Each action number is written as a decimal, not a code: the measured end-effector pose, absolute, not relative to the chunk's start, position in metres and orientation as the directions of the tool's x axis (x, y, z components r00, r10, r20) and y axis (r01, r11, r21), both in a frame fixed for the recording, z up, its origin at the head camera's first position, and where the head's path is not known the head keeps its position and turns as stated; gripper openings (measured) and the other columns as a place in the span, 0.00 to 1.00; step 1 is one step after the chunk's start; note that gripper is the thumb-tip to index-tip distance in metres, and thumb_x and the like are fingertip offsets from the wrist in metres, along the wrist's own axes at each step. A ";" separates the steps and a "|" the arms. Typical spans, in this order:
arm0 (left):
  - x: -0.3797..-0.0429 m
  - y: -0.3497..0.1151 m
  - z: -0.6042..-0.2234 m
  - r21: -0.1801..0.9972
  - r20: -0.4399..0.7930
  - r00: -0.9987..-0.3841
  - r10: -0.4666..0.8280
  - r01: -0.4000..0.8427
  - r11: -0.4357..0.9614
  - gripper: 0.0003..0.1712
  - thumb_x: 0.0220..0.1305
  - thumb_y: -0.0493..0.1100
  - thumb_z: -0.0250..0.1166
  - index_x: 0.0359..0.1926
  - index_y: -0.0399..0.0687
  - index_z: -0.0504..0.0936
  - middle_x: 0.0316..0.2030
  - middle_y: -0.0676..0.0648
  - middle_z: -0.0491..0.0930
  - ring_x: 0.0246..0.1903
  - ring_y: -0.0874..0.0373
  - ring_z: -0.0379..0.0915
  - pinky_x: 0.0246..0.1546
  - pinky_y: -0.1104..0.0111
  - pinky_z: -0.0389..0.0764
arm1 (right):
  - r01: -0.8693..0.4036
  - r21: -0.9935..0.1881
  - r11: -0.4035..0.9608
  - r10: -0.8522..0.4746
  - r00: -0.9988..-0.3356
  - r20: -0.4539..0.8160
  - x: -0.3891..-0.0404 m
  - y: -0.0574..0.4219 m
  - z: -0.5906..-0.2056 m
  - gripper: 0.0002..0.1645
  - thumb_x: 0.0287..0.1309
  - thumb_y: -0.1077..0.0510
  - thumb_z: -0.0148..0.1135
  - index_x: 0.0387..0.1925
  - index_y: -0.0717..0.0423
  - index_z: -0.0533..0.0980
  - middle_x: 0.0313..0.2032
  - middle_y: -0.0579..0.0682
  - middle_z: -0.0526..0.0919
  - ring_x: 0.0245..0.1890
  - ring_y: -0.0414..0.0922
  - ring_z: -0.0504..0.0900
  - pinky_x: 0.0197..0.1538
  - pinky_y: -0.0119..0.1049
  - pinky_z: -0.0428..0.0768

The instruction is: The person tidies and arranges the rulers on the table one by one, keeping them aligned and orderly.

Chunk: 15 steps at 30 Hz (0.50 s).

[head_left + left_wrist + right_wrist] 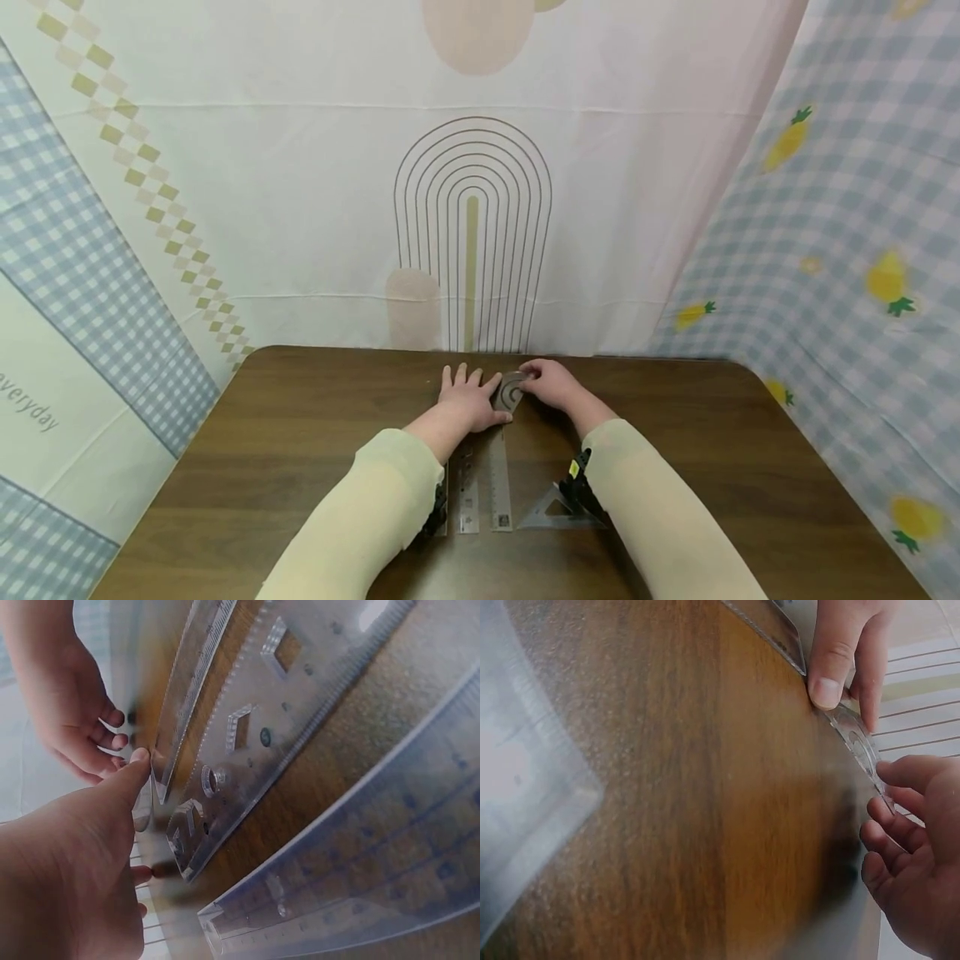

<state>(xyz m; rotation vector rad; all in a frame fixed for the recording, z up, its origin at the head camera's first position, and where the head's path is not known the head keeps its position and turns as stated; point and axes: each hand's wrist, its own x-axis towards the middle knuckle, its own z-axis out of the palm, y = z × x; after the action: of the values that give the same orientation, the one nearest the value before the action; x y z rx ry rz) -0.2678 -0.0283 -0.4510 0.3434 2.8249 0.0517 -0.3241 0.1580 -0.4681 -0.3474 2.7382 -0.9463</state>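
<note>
A clear protractor point(511, 392) is at the far part of the wooden table, between the two hands. My right hand point(553, 385) pinches its right end between thumb and fingers. On the other side, my left hand point(467, 404) lies with its fingers spread. Its thumb touches the protractor near the end of a clear straight ruler point(500, 492). Seen from the right wrist, the left thumb point(826, 691) presses at one end of the protractor point(857, 746), while the right hand point(922, 847) holds the other.
Left of the straight ruler lies a clear stencil ruler point(247, 727) with cut-out shapes. Beyond it is another clear ruler point(352, 855), partly under the left arm. A clear set square point(536, 518) lies by the right forearm. Behind the table point(322, 392) hangs a patterned cloth point(315, 208).
</note>
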 end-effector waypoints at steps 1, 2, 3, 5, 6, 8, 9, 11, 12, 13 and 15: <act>-0.268 -0.028 -0.452 0.071 -0.281 -0.929 0.241 0.231 0.970 0.47 0.65 0.76 0.50 0.79 0.68 0.48 0.77 0.46 0.49 0.76 0.41 0.35 0.72 0.43 0.35 | -0.157 -0.627 0.763 -0.300 -0.945 -0.129 -0.324 0.158 -0.468 0.23 0.67 0.56 0.59 0.60 0.59 0.76 0.50 0.56 0.80 0.50 0.51 0.77 0.55 0.49 0.75; -0.269 -0.029 -0.452 0.072 -0.277 -0.929 0.244 0.233 0.970 0.47 0.65 0.76 0.50 0.79 0.68 0.49 0.77 0.46 0.49 0.76 0.41 0.35 0.72 0.43 0.35 | -0.160 -0.630 0.760 -0.307 -0.943 -0.130 -0.324 0.158 -0.468 0.23 0.67 0.56 0.59 0.61 0.59 0.76 0.52 0.56 0.80 0.52 0.51 0.77 0.56 0.49 0.74; -0.269 -0.029 -0.453 0.072 -0.274 -0.930 0.245 0.234 0.969 0.47 0.65 0.76 0.50 0.79 0.68 0.49 0.77 0.46 0.49 0.76 0.41 0.35 0.72 0.43 0.35 | -0.167 -0.631 0.758 -0.316 -0.940 -0.131 -0.324 0.158 -0.468 0.23 0.68 0.56 0.58 0.61 0.58 0.76 0.54 0.57 0.80 0.53 0.52 0.77 0.57 0.50 0.74; -0.270 -0.029 -0.453 0.074 -0.271 -0.931 0.246 0.234 0.969 0.48 0.64 0.76 0.50 0.79 0.68 0.49 0.77 0.46 0.49 0.76 0.41 0.35 0.72 0.43 0.35 | -0.184 -0.621 0.762 -0.329 -0.936 -0.125 -0.324 0.158 -0.467 0.23 0.68 0.56 0.57 0.61 0.58 0.76 0.56 0.57 0.79 0.55 0.53 0.77 0.58 0.50 0.74; -0.270 -0.029 -0.454 0.077 -0.269 -0.931 0.245 0.233 0.969 0.48 0.64 0.76 0.50 0.79 0.68 0.49 0.77 0.46 0.49 0.76 0.41 0.35 0.72 0.43 0.35 | -0.188 -0.620 0.762 -0.332 -0.935 -0.125 -0.324 0.158 -0.466 0.22 0.69 0.57 0.56 0.61 0.58 0.76 0.56 0.58 0.79 0.55 0.54 0.77 0.58 0.51 0.74; -0.271 -0.029 -0.454 0.078 -0.270 -0.932 0.243 0.230 0.970 0.48 0.64 0.76 0.51 0.79 0.68 0.49 0.77 0.46 0.49 0.76 0.41 0.35 0.72 0.43 0.35 | -0.185 -0.617 0.765 -0.330 -0.935 -0.129 -0.324 0.157 -0.465 0.22 0.69 0.56 0.56 0.61 0.57 0.76 0.57 0.57 0.79 0.56 0.54 0.76 0.59 0.50 0.74; -0.271 -0.029 -0.455 0.079 -0.276 -0.931 0.241 0.228 0.971 0.48 0.64 0.76 0.50 0.79 0.68 0.48 0.77 0.46 0.48 0.76 0.41 0.34 0.72 0.43 0.34 | -0.186 -0.616 0.766 -0.332 -0.935 -0.129 -0.325 0.157 -0.465 0.22 0.69 0.57 0.56 0.61 0.57 0.77 0.56 0.57 0.79 0.55 0.54 0.77 0.58 0.51 0.74; -0.272 -0.030 -0.455 0.079 -0.276 -0.931 0.240 0.227 0.971 0.48 0.64 0.76 0.50 0.79 0.69 0.48 0.77 0.46 0.48 0.76 0.41 0.34 0.72 0.43 0.34 | -0.172 -0.620 0.765 -0.321 -0.937 -0.136 -0.325 0.156 -0.466 0.22 0.70 0.56 0.56 0.62 0.56 0.76 0.57 0.57 0.79 0.55 0.53 0.76 0.59 0.51 0.73; -0.272 -0.030 -0.456 0.076 -0.276 -0.931 0.241 0.229 0.971 0.48 0.64 0.76 0.50 0.79 0.69 0.48 0.77 0.46 0.48 0.76 0.41 0.34 0.72 0.43 0.34 | -0.172 -0.618 0.767 -0.318 -0.939 -0.134 -0.326 0.156 -0.467 0.21 0.70 0.57 0.56 0.62 0.56 0.77 0.56 0.57 0.79 0.54 0.53 0.76 0.59 0.51 0.73; -0.273 -0.030 -0.457 0.071 -0.275 -0.931 0.241 0.230 0.971 0.48 0.64 0.77 0.49 0.79 0.69 0.48 0.77 0.46 0.48 0.76 0.41 0.34 0.72 0.43 0.34 | -0.169 -0.620 0.766 -0.316 -0.939 -0.134 -0.327 0.156 -0.468 0.21 0.70 0.56 0.57 0.61 0.56 0.77 0.56 0.56 0.79 0.54 0.53 0.76 0.58 0.51 0.73; -0.275 -0.030 -0.459 0.068 -0.277 -0.930 0.242 0.232 0.970 0.48 0.64 0.77 0.49 0.79 0.69 0.47 0.78 0.46 0.48 0.76 0.41 0.33 0.72 0.43 0.33 | -0.169 -0.623 0.764 -0.315 -0.940 -0.130 -0.328 0.156 -0.469 0.21 0.69 0.56 0.57 0.61 0.55 0.77 0.55 0.56 0.79 0.53 0.52 0.77 0.58 0.50 0.74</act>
<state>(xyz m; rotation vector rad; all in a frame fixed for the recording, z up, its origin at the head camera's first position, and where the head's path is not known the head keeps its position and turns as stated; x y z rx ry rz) -0.2746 -0.0301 -0.4588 0.3477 2.8325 0.0497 -0.3278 0.1562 -0.4689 -0.3805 2.7326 -0.9333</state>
